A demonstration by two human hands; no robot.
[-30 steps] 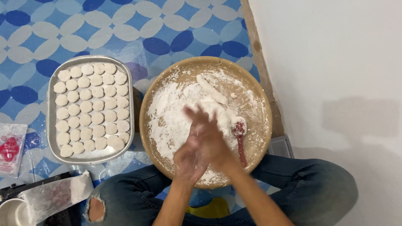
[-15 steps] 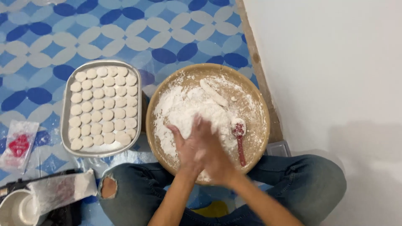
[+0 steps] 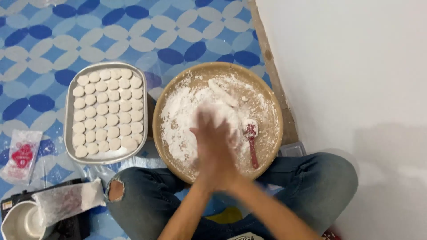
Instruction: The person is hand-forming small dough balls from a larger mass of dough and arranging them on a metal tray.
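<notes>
My left hand (image 3: pixel 205 153) and my right hand (image 3: pixel 226 144) are pressed palm to palm, blurred by motion, above a round wooden tray (image 3: pixel 272 104) dusted with white flour (image 3: pixel 180 120). Whatever lies between the palms is hidden. A red spoon (image 3: pixel 252 144) coated in flour lies in the tray just right of my hands. To the left stands a rectangular metal tray (image 3: pixel 69 133) filled with several rows of flat white dough discs (image 3: pixel 106 111). My knees in torn jeans (image 3: pixel 133 195) frame the wooden tray.
A small plastic bag with red print (image 3: pixel 20 155) lies at the far left on the blue patterned floor cover. A floury clear bag (image 3: pixel 66 200) rests over a white pot (image 3: pixel 15 224) and a black device (image 3: pixel 73 229). A white wall (image 3: pixel 356 66) rises at right.
My joined hands have kept rubbing against each other and shifted slightly over the flour. The view has drifted a little, so both trays sit further right in the picture.
</notes>
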